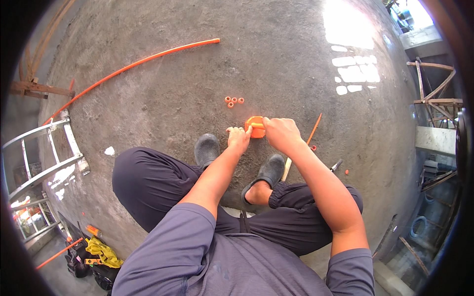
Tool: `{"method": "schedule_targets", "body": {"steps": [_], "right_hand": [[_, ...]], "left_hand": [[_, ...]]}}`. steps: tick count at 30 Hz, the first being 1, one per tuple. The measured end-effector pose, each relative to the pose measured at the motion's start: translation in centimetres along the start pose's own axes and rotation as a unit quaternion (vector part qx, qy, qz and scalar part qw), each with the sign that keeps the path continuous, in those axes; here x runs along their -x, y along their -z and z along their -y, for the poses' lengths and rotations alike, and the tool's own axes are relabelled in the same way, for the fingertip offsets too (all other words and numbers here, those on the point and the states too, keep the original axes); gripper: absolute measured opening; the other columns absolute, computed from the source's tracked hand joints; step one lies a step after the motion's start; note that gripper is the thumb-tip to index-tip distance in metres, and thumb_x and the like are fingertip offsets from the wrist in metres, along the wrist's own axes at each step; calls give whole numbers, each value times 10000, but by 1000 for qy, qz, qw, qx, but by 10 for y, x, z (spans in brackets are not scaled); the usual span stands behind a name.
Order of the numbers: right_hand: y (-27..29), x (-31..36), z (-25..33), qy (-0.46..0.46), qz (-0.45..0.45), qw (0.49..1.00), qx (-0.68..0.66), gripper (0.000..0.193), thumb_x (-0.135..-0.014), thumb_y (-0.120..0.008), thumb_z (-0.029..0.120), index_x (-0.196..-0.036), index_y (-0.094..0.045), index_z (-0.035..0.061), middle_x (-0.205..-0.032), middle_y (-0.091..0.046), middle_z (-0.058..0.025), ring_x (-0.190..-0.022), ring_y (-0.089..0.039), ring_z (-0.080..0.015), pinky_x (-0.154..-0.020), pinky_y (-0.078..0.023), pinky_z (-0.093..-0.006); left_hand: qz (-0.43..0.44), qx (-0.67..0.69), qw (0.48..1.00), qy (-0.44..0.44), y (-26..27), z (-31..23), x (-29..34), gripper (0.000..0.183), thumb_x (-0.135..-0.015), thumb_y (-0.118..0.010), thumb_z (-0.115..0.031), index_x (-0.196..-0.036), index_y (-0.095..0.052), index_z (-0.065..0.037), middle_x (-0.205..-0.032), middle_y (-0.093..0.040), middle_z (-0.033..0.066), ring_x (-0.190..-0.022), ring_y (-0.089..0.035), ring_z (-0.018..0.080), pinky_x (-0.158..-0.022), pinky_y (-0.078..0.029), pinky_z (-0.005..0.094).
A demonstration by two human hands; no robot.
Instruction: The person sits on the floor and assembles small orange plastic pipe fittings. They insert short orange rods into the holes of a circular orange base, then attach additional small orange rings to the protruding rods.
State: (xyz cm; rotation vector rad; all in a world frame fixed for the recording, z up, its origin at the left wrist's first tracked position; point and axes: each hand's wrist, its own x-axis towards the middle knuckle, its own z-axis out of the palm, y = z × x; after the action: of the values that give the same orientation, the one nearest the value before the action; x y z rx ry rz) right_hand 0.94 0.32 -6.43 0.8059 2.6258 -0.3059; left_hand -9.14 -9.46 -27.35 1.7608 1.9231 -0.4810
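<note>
An orange octagonal electrical junction box (255,133) is near the floor just beyond my feet. A short, lighter orange tubular piece (257,126) lies across the box's face. My left hand (238,139) is at the box's left side, with the thumb against it and the fingers curled. On the right, my right hand (282,133) is closed around the right end of the tubular piece, hiding that end. Past the box, several small orange pipe fittings (230,101) stand in a cluster on the concrete.
A long orange conduit (138,62) stretches across the floor at far left. Beside my right foot lie a thin pointed stick (314,129) and a dark-tipped tool (336,165). An aluminium ladder (52,145) is at left; bags and yellow cloth (103,252) sit lower left.
</note>
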Motion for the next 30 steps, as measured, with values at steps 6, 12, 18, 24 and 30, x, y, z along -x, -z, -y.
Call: {"method": "schedule_targets", "body": {"steps": [6, 12, 18, 24, 30], "right_hand": [[4, -1, 2, 0, 10, 1000, 0, 136, -869, -668, 126, -958, -736, 49, -912, -772, -155, -875, -769, -324, -766, -610, -437], [3, 2, 1, -7, 3, 1000, -7, 149, -861, -684, 128, -979, -713, 42, -919, -770, -165, -879, -768, -334, -765, -608, -443], [0, 0, -2, -1, -2, 1000, -11, 145, -859, -684, 127, -971, -708, 38, -905, -767, -171, -870, -767, -337, -752, -605, -443], [2, -4, 1, -1, -9, 1000, -15, 163, -862, -698, 162, -970, -711, 40, -885, -765, -172, -859, -766, -334, -747, -605, -442], [-1, -2, 0, -4, -10, 1000, -20, 173, -868, -693, 167, -986, -693, 40, -868, -759, -171, -843, -762, -343, -743, -598, -454]], "left_hand": [[3, 6, 1000, 3, 3, -2, -2, 617, -1019, -527, -197, -1611, -357, -227, -1257, -669, 129, -1140, -659, 320, -983, -460, 610], [-20, 26, 999, -18, 0, -11, 8, 582, -1047, -469, -200, -1618, -357, -188, -1286, -666, 130, -1150, -656, 315, -982, -463, 613], [-21, 94, 995, 14, -4, -19, 5, 646, -985, -550, -217, -1598, -364, -138, -1287, -663, 151, -1177, -647, 331, -978, -464, 595], [-18, 131, 991, 21, -4, -20, 0, 604, -937, -584, -192, -1515, -430, -107, -1246, -681, 174, -1177, -658, 359, -973, -465, 593], [-41, 173, 984, 6, -2, -19, 3, 493, -927, -588, -199, -1402, -499, -101, -1227, -698, 186, -1157, -673, 384, -976, -482, 568]]}}
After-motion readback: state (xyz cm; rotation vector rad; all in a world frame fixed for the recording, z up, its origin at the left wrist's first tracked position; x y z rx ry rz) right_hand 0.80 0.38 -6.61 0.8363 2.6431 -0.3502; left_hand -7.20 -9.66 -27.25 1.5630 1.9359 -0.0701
